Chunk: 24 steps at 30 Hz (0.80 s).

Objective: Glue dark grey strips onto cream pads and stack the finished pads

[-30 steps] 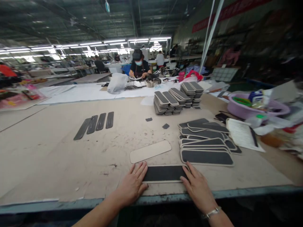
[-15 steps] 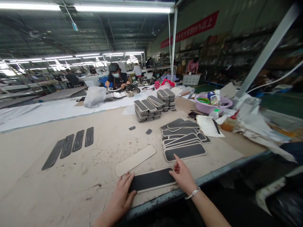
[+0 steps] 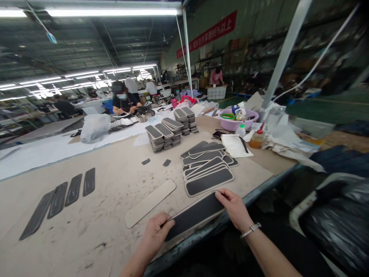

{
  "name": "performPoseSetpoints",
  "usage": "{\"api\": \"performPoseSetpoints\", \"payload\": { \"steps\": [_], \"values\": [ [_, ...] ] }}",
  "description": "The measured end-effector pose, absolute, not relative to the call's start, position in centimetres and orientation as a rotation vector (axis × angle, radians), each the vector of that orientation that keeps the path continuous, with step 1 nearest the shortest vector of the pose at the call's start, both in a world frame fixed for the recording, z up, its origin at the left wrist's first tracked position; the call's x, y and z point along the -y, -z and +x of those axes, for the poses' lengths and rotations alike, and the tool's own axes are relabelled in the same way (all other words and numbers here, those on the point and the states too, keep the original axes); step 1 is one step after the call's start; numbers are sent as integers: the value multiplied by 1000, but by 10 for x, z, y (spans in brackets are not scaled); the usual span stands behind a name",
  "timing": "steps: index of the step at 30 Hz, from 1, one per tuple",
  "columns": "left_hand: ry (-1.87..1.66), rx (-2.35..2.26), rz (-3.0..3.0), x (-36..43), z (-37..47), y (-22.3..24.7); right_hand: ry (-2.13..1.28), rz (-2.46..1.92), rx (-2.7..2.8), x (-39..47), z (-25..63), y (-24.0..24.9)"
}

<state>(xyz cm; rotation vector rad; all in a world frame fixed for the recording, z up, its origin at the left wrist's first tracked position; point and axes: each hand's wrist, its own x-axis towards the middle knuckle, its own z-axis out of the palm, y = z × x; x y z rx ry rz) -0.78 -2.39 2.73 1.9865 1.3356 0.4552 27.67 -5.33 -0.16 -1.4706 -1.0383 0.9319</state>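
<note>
A long black panel with a pale border is held between my hands at the table's front edge. My left hand pinches its left end, thumb on top. My right hand grips the far right corner between thumb and fingers. Just beyond it lies a loose, overlapping pile of similar panels. To the left a plain beige strip with rounded ends rests flat on the table. Further left, several dark glossy strips lie side by side.
Neat stacks of bordered panels stand further back. Toward the right are a notepad, a bottle of amber liquid with a red tip and a purple basin. A co-worker sits across the table. A metal post rises at right.
My right hand has closed on the panel's far right corner, where its index finger was raised before. My left fingers, earlier spread, now pinch the left end. The view has turned right.
</note>
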Motion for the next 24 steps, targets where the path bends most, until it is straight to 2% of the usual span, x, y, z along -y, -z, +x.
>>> {"api": "performPoseSetpoints", "payload": {
  "steps": [10,16,19,21,24],
  "values": [
    [-508,-1244,1365,10,44,-20,-625,-1693,1140,43,320,-3],
    [-636,-1351,1782,-41,91,-16,-331,-1766,1165,-13,354,-17],
    [-726,-1432,1913,-66,89,-22,-142,-1777,1262,-27,360,-15],
    [-642,-1529,2071,-73,68,-25,56,-1786,1434,-19,352,-4],
    [-200,-1785,2276,-71,18,-25,167,-1691,1713,10,329,26]
  ]
}}
